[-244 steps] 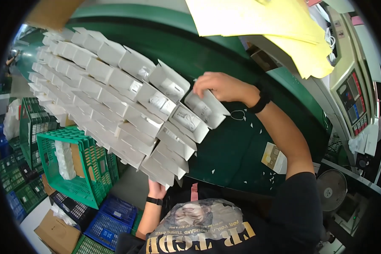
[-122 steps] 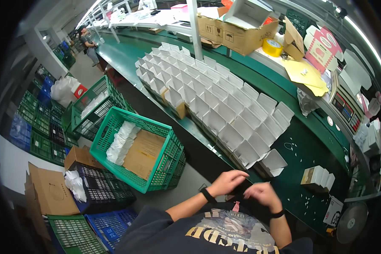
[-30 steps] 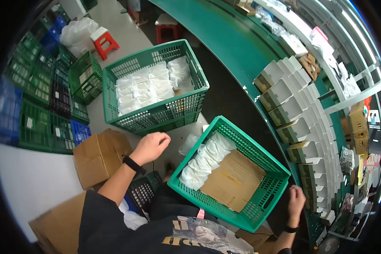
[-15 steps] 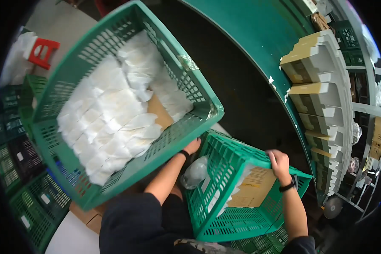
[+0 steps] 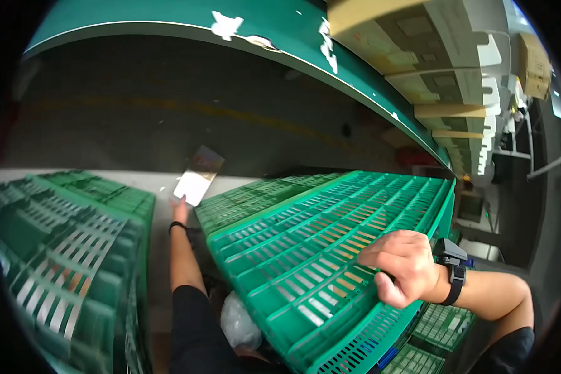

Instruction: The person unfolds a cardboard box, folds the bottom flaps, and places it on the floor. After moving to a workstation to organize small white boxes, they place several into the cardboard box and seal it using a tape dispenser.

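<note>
My right hand is closed over the edge of a green plastic crate, whose slatted face is tilted toward me. Low down on the left, my left hand has its fingertips at the lower corner of a small flat card, white at one end and brownish at the other. It appears pinched there, though the hand is small and most fingers are hidden. A clear plastic bag with unclear contents lies between my left arm and the crate.
Another green crate stands to the left. A green ledge with torn white scraps curves across the top. Several grey and tan bins line it at the right. More crates lie below my right arm. Dark floor stretches beyond.
The view has swung; the crate of white packets no longer shows in the open. My left hand has reached forward to the card. The right-hand crate has tipped, hiding its inside.
</note>
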`<move>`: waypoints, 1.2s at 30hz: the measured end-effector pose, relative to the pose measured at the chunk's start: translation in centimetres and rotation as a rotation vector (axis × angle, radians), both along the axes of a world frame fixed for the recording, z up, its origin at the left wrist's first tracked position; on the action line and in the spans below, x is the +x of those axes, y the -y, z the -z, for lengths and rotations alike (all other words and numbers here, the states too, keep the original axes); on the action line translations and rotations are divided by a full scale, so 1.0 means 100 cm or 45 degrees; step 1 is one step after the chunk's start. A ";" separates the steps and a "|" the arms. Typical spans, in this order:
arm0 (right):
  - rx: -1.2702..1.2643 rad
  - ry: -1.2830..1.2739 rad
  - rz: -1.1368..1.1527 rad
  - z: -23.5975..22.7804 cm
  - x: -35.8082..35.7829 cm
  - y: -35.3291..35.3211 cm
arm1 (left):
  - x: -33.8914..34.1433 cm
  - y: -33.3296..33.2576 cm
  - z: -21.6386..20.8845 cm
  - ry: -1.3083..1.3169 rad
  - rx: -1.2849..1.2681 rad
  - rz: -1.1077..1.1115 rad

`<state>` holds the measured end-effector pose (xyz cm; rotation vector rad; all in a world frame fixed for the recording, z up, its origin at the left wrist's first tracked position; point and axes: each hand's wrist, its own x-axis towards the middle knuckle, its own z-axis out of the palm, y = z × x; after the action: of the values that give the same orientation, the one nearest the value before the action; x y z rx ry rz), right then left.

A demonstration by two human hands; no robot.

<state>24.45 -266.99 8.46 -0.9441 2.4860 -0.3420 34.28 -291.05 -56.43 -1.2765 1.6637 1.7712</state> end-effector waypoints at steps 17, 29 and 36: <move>0.043 0.117 0.007 0.003 0.008 0.000 | 0.021 0.010 0.100 0.098 0.571 -0.391; -0.007 0.060 -0.062 0.008 -0.003 0.001 | -0.016 -0.010 0.040 -0.200 0.201 -0.278; -0.132 0.002 -0.074 0.003 0.001 -0.001 | -0.078 -0.006 -0.206 -0.806 -1.058 0.292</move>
<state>24.58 -266.85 8.14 -1.0544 2.4537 -0.4561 26.45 -290.48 -35.79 -0.7313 2.9698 1.4491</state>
